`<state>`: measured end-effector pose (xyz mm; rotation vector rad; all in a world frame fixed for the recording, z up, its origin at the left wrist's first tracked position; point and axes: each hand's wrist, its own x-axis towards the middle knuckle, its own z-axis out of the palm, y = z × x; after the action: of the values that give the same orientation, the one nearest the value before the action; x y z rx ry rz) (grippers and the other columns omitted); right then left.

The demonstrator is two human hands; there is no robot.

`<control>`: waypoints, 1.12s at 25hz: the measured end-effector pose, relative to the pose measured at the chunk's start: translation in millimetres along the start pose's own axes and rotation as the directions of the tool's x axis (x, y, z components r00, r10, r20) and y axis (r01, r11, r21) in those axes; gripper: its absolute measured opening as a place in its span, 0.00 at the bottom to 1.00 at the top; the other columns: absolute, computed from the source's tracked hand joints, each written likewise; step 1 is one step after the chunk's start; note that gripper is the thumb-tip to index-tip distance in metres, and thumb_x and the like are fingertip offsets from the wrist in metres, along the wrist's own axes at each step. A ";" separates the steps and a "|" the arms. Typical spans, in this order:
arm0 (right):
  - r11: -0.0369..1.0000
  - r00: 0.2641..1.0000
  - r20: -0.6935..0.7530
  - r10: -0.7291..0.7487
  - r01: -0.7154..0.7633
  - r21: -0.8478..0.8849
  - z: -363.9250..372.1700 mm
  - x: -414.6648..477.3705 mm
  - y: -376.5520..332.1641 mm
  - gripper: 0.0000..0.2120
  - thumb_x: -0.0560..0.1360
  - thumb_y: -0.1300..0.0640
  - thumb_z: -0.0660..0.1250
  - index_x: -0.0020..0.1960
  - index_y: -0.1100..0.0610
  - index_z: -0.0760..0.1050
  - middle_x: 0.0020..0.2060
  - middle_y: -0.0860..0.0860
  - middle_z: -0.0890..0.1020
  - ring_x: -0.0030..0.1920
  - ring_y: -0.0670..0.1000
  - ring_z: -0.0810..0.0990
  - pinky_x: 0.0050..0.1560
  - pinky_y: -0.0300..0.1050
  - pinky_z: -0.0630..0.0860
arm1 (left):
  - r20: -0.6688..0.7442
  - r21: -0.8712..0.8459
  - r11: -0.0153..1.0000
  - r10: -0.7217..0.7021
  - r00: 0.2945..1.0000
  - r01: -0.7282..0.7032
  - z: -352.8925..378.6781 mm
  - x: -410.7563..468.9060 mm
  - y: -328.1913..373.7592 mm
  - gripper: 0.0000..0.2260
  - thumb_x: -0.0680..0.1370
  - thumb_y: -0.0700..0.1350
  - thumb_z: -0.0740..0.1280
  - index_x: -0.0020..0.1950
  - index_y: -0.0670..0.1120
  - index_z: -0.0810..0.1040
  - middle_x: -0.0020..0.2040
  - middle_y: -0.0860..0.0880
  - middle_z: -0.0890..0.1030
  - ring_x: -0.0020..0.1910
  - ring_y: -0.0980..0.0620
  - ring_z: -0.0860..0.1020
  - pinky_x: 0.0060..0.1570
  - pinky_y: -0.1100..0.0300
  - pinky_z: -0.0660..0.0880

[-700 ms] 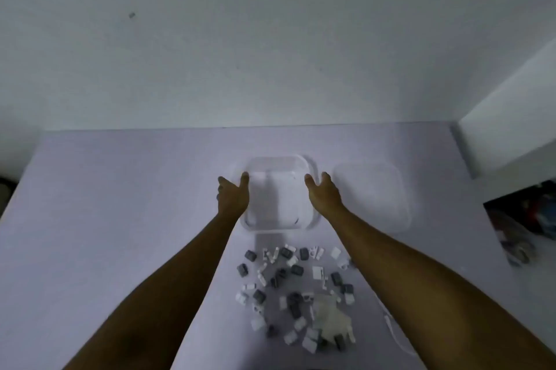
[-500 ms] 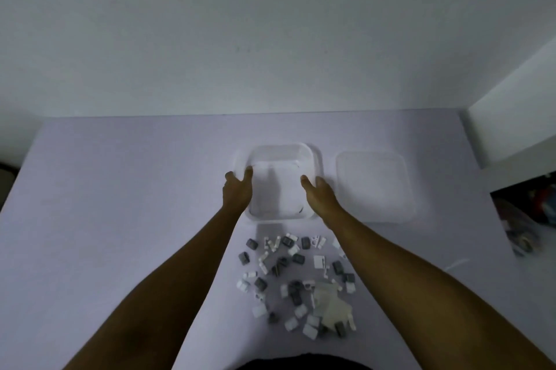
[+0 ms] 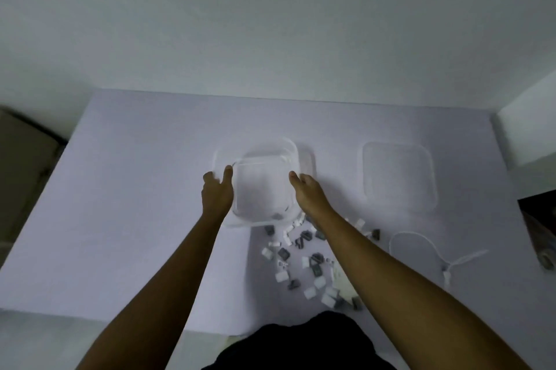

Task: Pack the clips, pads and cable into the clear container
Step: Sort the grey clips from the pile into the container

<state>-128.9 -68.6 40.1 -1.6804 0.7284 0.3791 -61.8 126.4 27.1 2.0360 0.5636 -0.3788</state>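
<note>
The clear container [image 3: 261, 189] stands in the middle of the table, blurred. My left hand [image 3: 217, 192] grips its left wall and my right hand [image 3: 307, 193] grips its right wall. Just in front of it lies a scatter of several grey and white clips [image 3: 301, 261], partly under my right forearm. A stack of pale pads [image 3: 344, 285] shows at the near right of that scatter. The white cable [image 3: 421, 246] lies looped to the right of my right arm.
The container's clear lid [image 3: 398, 177] lies flat to the right. The pale table [image 3: 135, 204] ends at a white wall behind. A white ledge and a dark opening with clutter [image 3: 541, 237] border the right edge.
Both hands have closed in on the container's sides and it has shifted nearer to me, touching the clips. My view has swung so the cable shows on the right.
</note>
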 end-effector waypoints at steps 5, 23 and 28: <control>0.998 0.996 0.068 0.063 -0.063 0.002 69.1 -42.4 17.1 0.28 0.81 0.40 0.57 0.74 0.57 0.65 0.72 0.55 0.71 0.72 0.58 0.69 0.69 0.54 0.66 | -0.036 0.032 0.999 -0.033 0.999 0.034 -69.8 -11.3 -50.5 0.33 0.79 0.63 0.59 0.75 0.42 0.60 0.72 0.40 0.69 0.70 0.39 0.69 0.68 0.45 0.67; 0.982 0.982 0.063 0.177 -0.181 0.058 174.2 -108.0 89.3 0.16 0.80 0.45 0.60 0.52 0.58 0.75 0.45 0.51 0.77 0.45 0.49 0.76 0.47 0.45 0.75 | -0.020 0.352 0.932 0.097 0.995 -0.084 -137.4 -12.0 -158.1 0.32 0.80 0.61 0.60 0.74 0.39 0.62 0.72 0.37 0.68 0.71 0.37 0.66 0.68 0.40 0.64; 0.990 0.983 -0.152 0.101 -0.084 0.116 129.9 -93.4 90.2 0.15 0.78 0.50 0.65 0.61 0.55 0.77 0.53 0.52 0.82 0.55 0.54 0.80 0.58 0.54 0.79 | 0.091 0.405 0.691 0.621 0.778 -0.599 -95.3 -30.3 -113.0 0.24 0.80 0.53 0.62 0.72 0.42 0.67 0.69 0.41 0.72 0.68 0.43 0.71 0.66 0.45 0.70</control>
<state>-239.6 71.5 -2.8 -1.5887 0.9302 0.2683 -143.9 251.4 7.1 2.5048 -0.2234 -0.0285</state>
